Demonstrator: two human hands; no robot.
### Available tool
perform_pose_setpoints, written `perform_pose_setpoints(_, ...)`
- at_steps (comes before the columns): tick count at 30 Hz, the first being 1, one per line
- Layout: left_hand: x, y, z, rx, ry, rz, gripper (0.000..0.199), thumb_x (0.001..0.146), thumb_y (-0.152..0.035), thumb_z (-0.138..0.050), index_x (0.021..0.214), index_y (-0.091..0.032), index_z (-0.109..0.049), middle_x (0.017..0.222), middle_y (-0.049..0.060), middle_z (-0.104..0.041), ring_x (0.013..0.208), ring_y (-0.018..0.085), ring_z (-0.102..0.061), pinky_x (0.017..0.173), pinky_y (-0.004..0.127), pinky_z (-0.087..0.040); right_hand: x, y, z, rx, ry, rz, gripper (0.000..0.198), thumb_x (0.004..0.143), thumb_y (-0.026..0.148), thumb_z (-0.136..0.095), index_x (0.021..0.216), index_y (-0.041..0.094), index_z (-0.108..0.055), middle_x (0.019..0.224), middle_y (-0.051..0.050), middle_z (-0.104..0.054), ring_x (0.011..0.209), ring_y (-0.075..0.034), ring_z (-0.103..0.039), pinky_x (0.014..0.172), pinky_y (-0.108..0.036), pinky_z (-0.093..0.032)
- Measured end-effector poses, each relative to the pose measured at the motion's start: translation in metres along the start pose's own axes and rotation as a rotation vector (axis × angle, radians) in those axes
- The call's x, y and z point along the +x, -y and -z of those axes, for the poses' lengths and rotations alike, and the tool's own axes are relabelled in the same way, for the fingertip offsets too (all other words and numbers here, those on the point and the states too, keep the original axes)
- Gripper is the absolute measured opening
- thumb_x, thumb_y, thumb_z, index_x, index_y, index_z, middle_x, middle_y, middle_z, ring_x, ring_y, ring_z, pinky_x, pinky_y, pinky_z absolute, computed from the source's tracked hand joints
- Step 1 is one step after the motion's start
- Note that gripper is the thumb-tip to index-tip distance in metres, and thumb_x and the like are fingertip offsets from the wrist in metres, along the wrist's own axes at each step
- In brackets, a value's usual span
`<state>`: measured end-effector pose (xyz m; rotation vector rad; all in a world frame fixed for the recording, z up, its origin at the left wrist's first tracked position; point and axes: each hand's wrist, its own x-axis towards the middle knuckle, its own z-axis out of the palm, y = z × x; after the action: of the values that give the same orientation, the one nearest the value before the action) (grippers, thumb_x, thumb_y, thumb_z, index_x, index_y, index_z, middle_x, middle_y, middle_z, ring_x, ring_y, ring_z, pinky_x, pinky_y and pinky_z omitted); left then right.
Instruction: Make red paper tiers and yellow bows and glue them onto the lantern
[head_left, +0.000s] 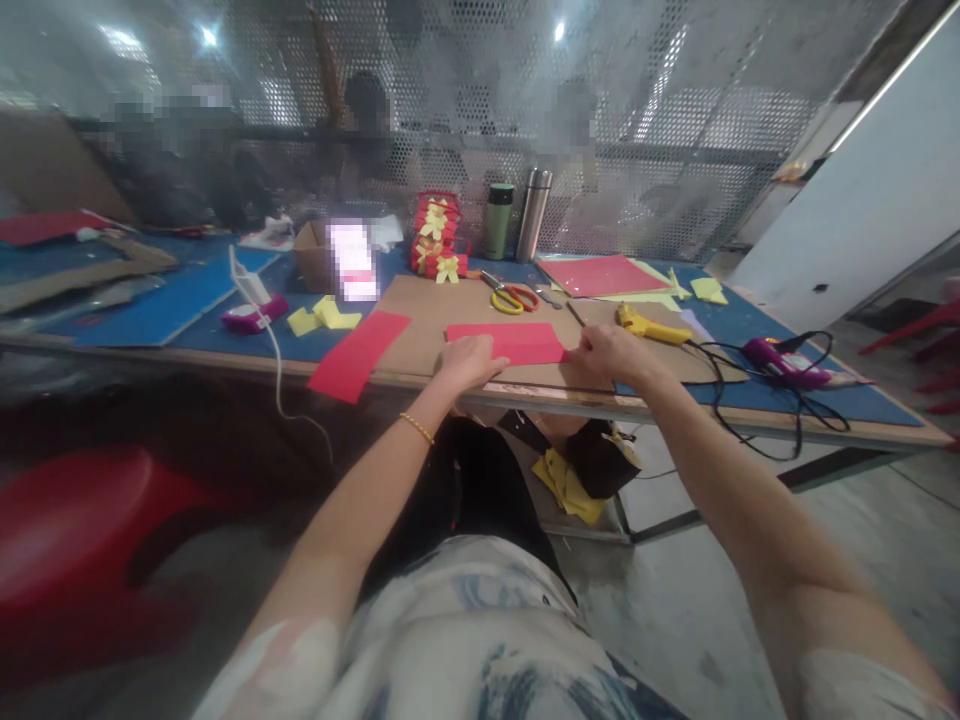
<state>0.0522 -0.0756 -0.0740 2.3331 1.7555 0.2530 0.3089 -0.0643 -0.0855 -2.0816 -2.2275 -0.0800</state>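
Note:
A folded-looking strip of red paper point(525, 340) lies on the brown cardboard sheet point(420, 300) near the table's front edge. My left hand point(471, 362) rests on its left part, fingers lying over the paper and thumb stretched to the right. At the paper's right end, my right hand point(609, 352) is closed around a thin dark stick-like tool point(576, 314), whose upper end sticks out; its exact kind is too small to tell. To the left lies another red paper piece point(360, 355), partly over the front edge.
Scissors point(510, 297), a yellow glue gun point(652, 325) and its black cord lie beyond my hands. Red boxes with yellow flowers point(442, 240), a green bottle point(499, 220), a steel flask point(534, 215) and a phone point(352, 260) stand behind. A red stool point(82, 520) is at left.

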Motion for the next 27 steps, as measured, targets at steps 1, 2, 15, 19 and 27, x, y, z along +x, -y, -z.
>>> perform_pose_setpoints(1,0.0,0.0,0.0,0.002,-0.003,-0.002,0.026,0.097,-0.045,-0.061,0.102,-0.021,-0.07,0.099,0.012,-0.079,0.104,0.031,-0.072,0.087,0.038,-0.051,-0.005,0.001,-0.002,-0.005,-0.067,0.01,0.024,0.099,0.028,-0.055,0.099,0.017,-0.076,0.095,-0.015,-0.076,0.085,-0.026,-0.067,0.067,-0.033,-0.039)
perform_pose_setpoints(2,0.0,0.0,-0.001,0.007,-0.007,-0.004,0.026,0.097,-0.045,-0.061,0.102,-0.021,-0.07,0.099,0.012,-0.079,0.105,0.03,-0.072,0.087,0.038,-0.051,-0.01,0.003,-0.005,-0.005,-0.136,0.048,0.026,0.099,0.025,-0.052,0.101,0.016,-0.076,0.097,-0.016,-0.076,0.087,-0.027,-0.067,0.069,-0.034,-0.04)
perform_pose_setpoints(15,-0.002,-0.001,-0.003,0.029,-0.021,-0.02,0.026,0.101,-0.043,-0.059,0.106,-0.019,-0.069,0.105,0.014,-0.079,0.109,0.031,-0.072,0.09,0.039,-0.049,-0.052,0.013,-0.023,-0.203,-0.339,0.284,0.024,0.098,0.019,-0.054,0.087,0.016,-0.076,0.087,-0.017,-0.067,0.088,-0.031,-0.056,0.078,-0.042,-0.035)
perform_pose_setpoints(19,-0.001,0.0,-0.003,0.03,-0.006,-0.013,0.028,0.1,-0.045,-0.059,0.107,-0.019,-0.069,0.107,0.014,-0.079,0.11,0.031,-0.072,0.09,0.039,-0.049,-0.045,0.022,-0.029,-0.041,-0.367,0.448,0.025,0.103,0.027,-0.053,0.1,0.019,-0.076,0.106,-0.017,-0.069,0.101,-0.031,-0.058,0.086,-0.042,-0.041)
perform_pose_setpoints(27,0.0,0.004,0.011,0.085,0.044,0.003,0.039,0.1,-0.054,-0.062,0.113,-0.018,-0.07,0.111,0.014,-0.08,0.115,0.032,-0.07,0.1,0.042,-0.046,-0.046,0.055,-0.053,0.085,-0.368,0.599,0.041,0.109,0.044,-0.046,0.124,0.013,-0.068,0.113,-0.019,-0.066,0.104,-0.032,-0.055,0.093,-0.041,-0.044)
